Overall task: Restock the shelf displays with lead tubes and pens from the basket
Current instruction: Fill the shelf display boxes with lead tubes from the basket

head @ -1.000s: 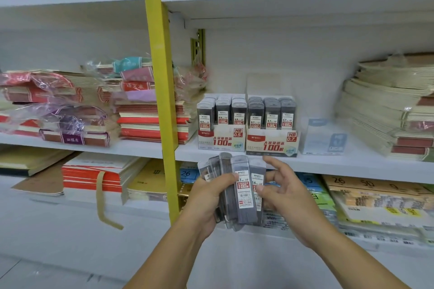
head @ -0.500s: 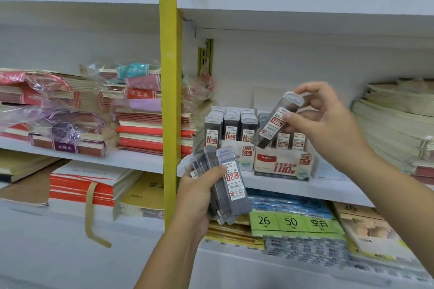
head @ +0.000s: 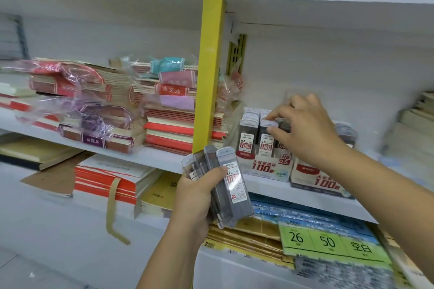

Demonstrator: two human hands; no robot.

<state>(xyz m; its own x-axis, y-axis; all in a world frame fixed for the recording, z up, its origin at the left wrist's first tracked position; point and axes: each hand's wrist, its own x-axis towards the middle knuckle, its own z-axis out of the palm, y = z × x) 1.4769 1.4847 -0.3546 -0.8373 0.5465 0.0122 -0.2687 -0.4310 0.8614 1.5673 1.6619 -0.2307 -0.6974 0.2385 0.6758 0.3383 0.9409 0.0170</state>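
Observation:
My left hand (head: 196, 197) grips a fanned bunch of grey lead tubes (head: 232, 185) with red-and-white labels, held in front of the shelf edge. Behind it on the shelf stand two white-and-red display boxes, the 0.5 box (head: 265, 168) and the 0.7 box (head: 314, 179), both filled with upright tubes. My right hand (head: 305, 129) reaches over the boxes, its fingertips pinching the top of a dark lead tube (head: 283, 124) that stands between the rows. The hand hides most of that tube and the tubes in the 0.7 box.
A yellow upright post (head: 209, 65) divides the shelving just left of the boxes. Wrapped notebook stacks (head: 169, 124) fill the shelf to the left, paper stacks (head: 418, 129) the right. The shelf below holds green-labelled packs (head: 328, 241) and red-edged books (head: 105, 178).
My right hand carried the single tube from mid-air down and left to the display boxes. My left hand kept its bunch and shifted slightly.

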